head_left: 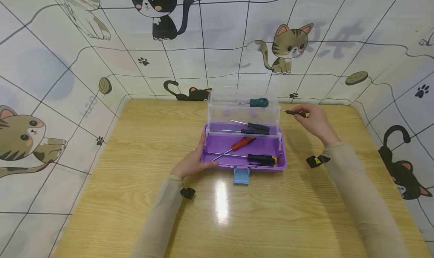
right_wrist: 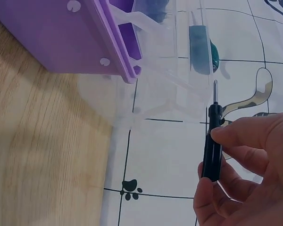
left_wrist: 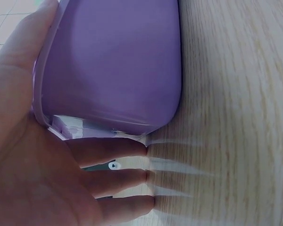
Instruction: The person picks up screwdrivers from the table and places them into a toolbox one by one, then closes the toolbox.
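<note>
A purple toolbox (head_left: 222,143) stands with its clear trays (head_left: 220,116) raised. My left hand (head_left: 190,162) rests against its left end, thumb along the front rim and straight fingers reaching past the purple wall (left_wrist: 113,61). To the right of the trays, my right hand (head_left: 317,124) pinches a small screwdriver (right_wrist: 213,146) by its black handle, its tip pointing at the tray's end. A green-handled screwdriver (head_left: 259,102) lies in the top tray. In the tray below are two black-handled screwdrivers, one nearer the front (head_left: 254,132). The box bottom holds a red-handled screwdriver (head_left: 242,143) and a black-and-yellow-handled one (head_left: 259,159).
A light blue latch (head_left: 241,176) hangs down at the box front. The wooden table (head_left: 152,137) meets a cat-patterned covering (head_left: 223,58) at the back and both sides. Black devices sit on the left wrist (head_left: 187,193) and right wrist (head_left: 318,161).
</note>
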`<act>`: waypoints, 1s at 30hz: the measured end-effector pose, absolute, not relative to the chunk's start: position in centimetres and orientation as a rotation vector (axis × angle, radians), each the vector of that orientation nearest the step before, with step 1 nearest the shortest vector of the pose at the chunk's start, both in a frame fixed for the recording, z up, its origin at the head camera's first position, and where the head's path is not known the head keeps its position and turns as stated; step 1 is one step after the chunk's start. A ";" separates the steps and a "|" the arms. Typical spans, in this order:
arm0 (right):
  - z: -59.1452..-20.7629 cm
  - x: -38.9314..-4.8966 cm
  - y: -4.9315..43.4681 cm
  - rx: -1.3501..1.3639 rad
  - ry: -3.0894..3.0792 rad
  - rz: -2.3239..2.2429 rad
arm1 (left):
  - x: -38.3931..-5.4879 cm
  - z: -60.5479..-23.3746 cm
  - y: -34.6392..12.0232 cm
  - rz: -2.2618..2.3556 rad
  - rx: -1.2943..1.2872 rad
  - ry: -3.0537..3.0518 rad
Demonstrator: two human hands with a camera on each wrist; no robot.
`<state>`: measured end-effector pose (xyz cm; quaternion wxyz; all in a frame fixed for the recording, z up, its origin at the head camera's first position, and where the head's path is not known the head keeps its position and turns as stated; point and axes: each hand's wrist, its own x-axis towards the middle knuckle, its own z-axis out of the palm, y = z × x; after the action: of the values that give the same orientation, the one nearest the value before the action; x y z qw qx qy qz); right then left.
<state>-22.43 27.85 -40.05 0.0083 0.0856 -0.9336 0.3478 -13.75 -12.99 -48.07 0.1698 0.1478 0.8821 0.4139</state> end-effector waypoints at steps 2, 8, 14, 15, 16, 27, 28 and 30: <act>-39.9 -22.6 27.7 0.295 -2.918 1.083 | -13.8 -48.1 -13.0 1.175 0.420 2.506; -39.5 -23.4 27.3 0.391 -2.926 1.031 | -13.8 -48.1 -12.9 1.168 0.428 2.503; -38.9 -24.2 26.6 0.442 -2.947 0.990 | -13.8 -48.1 -13.0 1.159 0.420 2.505; -38.8 -24.3 26.5 0.444 -2.952 0.987 | -13.8 -48.1 -13.0 1.158 0.420 2.506; -38.7 -24.5 26.4 0.451 -2.955 0.980 | -13.8 -48.2 -13.0 1.155 0.419 2.506; -38.4 -26.1 25.7 0.450 -2.954 1.008 | -13.9 -48.4 -13.1 1.165 0.422 2.490; -38.4 -26.3 25.7 0.455 -2.952 1.017 | -13.9 -48.4 -13.1 1.167 0.426 2.491; -38.3 -26.6 25.6 0.461 -2.948 1.030 | -13.9 -48.5 -13.1 1.166 0.427 2.492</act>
<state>-26.63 25.57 -38.34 -0.0075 0.1462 -0.9339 0.3262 -13.86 -13.15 -48.46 0.1775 0.1508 0.8808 0.4121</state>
